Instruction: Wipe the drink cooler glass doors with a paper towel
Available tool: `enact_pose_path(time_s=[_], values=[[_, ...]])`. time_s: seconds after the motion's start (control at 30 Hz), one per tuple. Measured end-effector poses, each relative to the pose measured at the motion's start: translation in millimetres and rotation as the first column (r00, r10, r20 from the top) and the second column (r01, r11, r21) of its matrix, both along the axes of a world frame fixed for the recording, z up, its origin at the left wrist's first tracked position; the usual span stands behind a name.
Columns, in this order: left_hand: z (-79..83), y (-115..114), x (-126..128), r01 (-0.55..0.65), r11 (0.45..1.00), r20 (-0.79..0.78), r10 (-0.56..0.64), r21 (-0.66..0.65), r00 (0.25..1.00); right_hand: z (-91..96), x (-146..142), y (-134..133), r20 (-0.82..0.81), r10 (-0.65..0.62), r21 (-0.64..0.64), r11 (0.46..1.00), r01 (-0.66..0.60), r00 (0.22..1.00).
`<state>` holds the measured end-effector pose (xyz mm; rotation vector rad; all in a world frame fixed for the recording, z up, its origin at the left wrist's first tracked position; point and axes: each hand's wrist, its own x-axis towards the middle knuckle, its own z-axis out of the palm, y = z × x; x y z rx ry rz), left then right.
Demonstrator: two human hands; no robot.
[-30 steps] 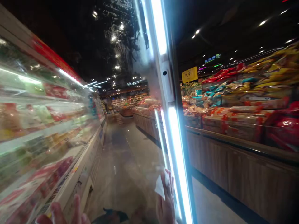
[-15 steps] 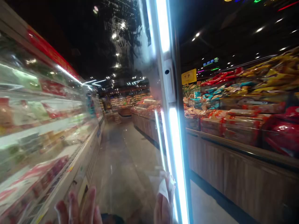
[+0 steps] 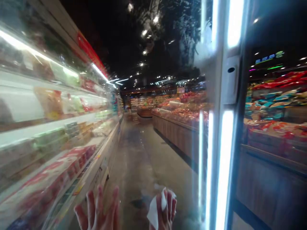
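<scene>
My right hand (image 3: 165, 209) is low in the middle of the view, fingers curled round a white cloth or tissue (image 3: 153, 212), which it presses against the glass door (image 3: 168, 127) of a chilled cabinet. My left hand (image 3: 98, 212) lies flat on the same glass a little to the left, fingers stretched up and spread, holding nothing. The door's lit white frame edge (image 3: 224, 153) runs top to bottom just right of my right hand. Smears or droplets show on the upper glass.
Lit refrigerated shelves (image 3: 48, 127) of packaged goods fill the left side. A shop aisle floor (image 3: 144, 159) runs ahead, seen through the glass. Wooden display counters (image 3: 263, 172) piled with red, yellow and blue packets line the right.
The view has swung left, so the door frame now sits further right. My left hand has risen higher on the glass. My right hand with the cloth has slid left, away from the frame.
</scene>
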<state>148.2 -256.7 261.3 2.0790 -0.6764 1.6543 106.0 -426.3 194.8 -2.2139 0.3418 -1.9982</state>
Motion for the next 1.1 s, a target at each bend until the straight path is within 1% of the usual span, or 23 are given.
enact_pose_path(time_s=[0.03, 0.07, 0.1, 0.23, 0.27, 0.3, 0.33, 0.37, 0.4, 0.5, 0.53, 0.57, 0.6, 0.63, 0.67, 0.77, 0.8, 0.83, 0.87, 0.9, 0.93, 1.03, 1.1], values=[[1.3, 5, 1, 0.003, 1.000, -0.001, -0.003, 0.009, 1.000, -5.2, 1, 9, -0.015, -0.009, -0.006, 1.000, 0.009, 1.000], [5.5, 10, 1, 0.012, 1.000, -0.009, -0.012, 0.017, 1.000, 2.7, 2, 14, -0.027, 0.005, -0.011, 1.000, -0.005, 1.000], [12.3, 14, 2, 0.022, 0.999, -0.023, -0.022, 0.023, 0.999, 22.7, 3, 15, -0.038, 0.036, -0.025, 0.999, -0.037, 0.999], [49.2, 31, 5, 0.032, 0.999, -0.080, -0.032, -0.005, 0.996, 154.9, 14, 13, -0.032, 0.147, -0.089, 0.985, -0.150, 0.989], [55.1, 35, 6, 0.026, 1.000, -0.085, -0.027, -0.011, 0.996, 178.1, 16, 15, -0.029, 0.153, -0.089, 0.984, -0.155, 0.988], [57.6, 40, 7, 0.019, 1.000, -0.088, -0.021, -0.017, 0.996, 190.0, 18, 20, -0.023, 0.154, -0.089, 0.984, -0.156, 0.988], [56.5, 45, 8, 0.013, 1.000, -0.092, -0.016, -0.023, 0.996, 189.1, 18, 27, -0.023, 0.153, -0.090, 0.984, -0.154, 0.988], [51.8, 50, 9, 0.009, 1.000, -0.097, -0.012, -0.030, 0.995, 175.6, 18, 35, -0.037, 0.150, -0.096, 0.984, -0.153, 0.988], [44.3, 55, 9, 0.004, 0.999, -0.103, -0.008, -0.036, 0.995, 151.8, 17, 44, -0.063, 0.145, -0.111, 0.982, -0.152, 0.987], [18.0, 71, 13, -0.008, 0.999, -0.116, 0.004, -0.033, 0.993, 58.9, 16, 73, -0.150, 0.125, -0.223, 0.962, -0.157, 0.981], [12.6, 76, 14, -0.008, 1.000, -0.117, 0.005, -0.024, 0.993, 36.4, 17, 81, -0.164, 0.119, -0.259, 0.953, -0.159, 0.979], [10.8, 82, 16, -0.011, 1.000, -0.118, 0.009, -0.017, 0.993, 24.6, 19, 89, -0.175, 0.117, -0.287, 0.944, -0.164, 0.978], [12.8, 87, 18, -0.019, 1.000, -0.121, 0.017, -0.015, 0.993, 25.0, 22, 95, -0.185, 0.122, -0.304, 0.936, -0.175, 0.975], [18.2, 93, 20, -0.035, 0.999, -0.124, 0.032, -0.020, 0.992, 37.5, 26, 101, -0.194, 0.134, -0.310, 0.931, -0.191, 0.972], [26.2, 99, 23, -0.058, 0.998, -0.129, 0.054, -0.030, 0.990, 60.0, 31, 107, -0.200, 0.154, -0.312, 0.926, -0.212, 0.968], [50.8, 118, 30, -0.123, 0.990, -0.128, 0.113, -0.073, 0.985, 147.0, 44, 125, -0.176, 0.233, -0.306, 0.910, -0.278, 0.956], [54.3, 123, 31, -0.134, 0.987, -0.123, 0.123, -0.085, 0.985, 168.0, 47, 131, -0.158, 0.250, -0.295, 0.911, -0.288, 0.955], [53.8, 129, 32, -0.141, 0.985, -0.123, 0.129, -0.095, 0.984, 178.9, 49, 137, -0.145, 0.260, -0.284, 0.913, -0.292, 0.955], [49.1, 134, 32, -0.144, 0.984, -0.126, 0.130, -0.105, 0.983, 178.5, 50, 143, -0.141, 0.262, -0.274, 0.916, -0.292, 0.955], [40.7, 138, 32, -0.146, 0.983, -0.137, 0.130, -0.115, 0.982, 166.7, 50, 149, -0.145, 0.258, -0.269, 0.919, -0.289, 0.955], [29.4, 141, 31, -0.154, 0.980, -0.153, 0.134, -0.128, 0.979, 145.3, 50, 154, -0.158, 0.254, -0.275, 0.917, -0.290, 0.954], [-6.0, 149, 29, -0.195, 0.969, -0.185, 0.166, -0.151, 0.969, 60.5, 50, 169, -0.163, 0.279, -0.331, 0.888, -0.319, 0.946], [-17.3, 154, 30, -0.216, 0.968, -0.191, 0.190, -0.126, 0.963, 28.5, 52, 179, -0.137, 0.318, -0.363, 0.865, -0.346, 0.938]])
